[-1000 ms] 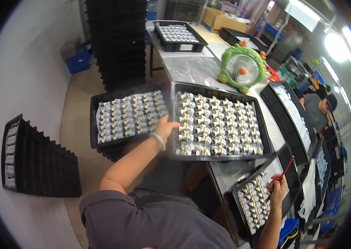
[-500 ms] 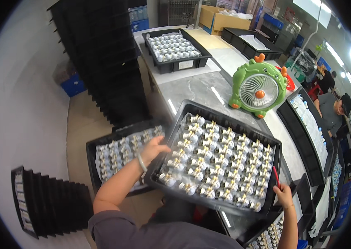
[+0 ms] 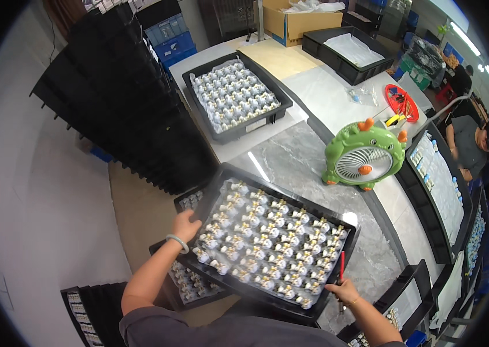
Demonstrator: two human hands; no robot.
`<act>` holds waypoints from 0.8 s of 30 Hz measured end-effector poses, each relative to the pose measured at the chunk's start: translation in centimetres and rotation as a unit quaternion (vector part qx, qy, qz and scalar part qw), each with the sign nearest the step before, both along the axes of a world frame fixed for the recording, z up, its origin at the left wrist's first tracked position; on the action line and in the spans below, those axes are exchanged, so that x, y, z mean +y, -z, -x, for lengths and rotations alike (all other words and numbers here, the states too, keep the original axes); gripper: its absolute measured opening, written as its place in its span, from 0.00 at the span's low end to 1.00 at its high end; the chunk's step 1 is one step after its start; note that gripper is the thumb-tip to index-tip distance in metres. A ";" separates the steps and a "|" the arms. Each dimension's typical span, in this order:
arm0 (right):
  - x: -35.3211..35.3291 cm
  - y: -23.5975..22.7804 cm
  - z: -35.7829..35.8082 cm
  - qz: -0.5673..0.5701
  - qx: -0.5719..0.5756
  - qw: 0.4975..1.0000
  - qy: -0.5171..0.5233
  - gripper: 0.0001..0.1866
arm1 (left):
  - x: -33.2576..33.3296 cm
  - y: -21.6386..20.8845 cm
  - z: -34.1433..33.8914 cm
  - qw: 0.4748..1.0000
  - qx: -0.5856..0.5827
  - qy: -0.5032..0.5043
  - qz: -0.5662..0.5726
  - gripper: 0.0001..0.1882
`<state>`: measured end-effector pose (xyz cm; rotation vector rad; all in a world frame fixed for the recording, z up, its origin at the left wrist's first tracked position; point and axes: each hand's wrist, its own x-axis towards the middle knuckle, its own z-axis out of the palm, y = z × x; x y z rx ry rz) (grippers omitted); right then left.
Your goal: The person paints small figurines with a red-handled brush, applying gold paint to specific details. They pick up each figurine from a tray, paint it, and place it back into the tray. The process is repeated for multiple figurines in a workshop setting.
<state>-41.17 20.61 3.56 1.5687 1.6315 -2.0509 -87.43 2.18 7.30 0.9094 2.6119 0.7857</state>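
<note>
The left hand and right hand gripped a black tray of small figures, the latter hand also holding a red stick.

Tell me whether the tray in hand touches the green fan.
Apart: the head view shows a strip of grey tabletop between the held tray and the green fan.

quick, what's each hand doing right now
Left hand: closed on the tray's left edge.
Right hand: closed on its right edge, a red tool also in the grip.
</note>
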 end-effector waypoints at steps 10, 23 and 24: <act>-5.5 2.5 0.8 -0.028 0.243 0.969 0.017 0.21 | 10.4 -7.4 1.7 0.965 0.248 0.076 -0.041 0.13; -3.2 2.7 14.5 0.006 0.308 0.948 0.074 0.10 | 13.8 -3.6 2.3 0.909 0.361 -0.097 -0.182 0.34; -2.1 1.5 18.4 -0.018 0.306 0.948 0.085 0.09 | 13.4 -2.2 4.9 0.918 0.278 -0.141 -0.245 0.37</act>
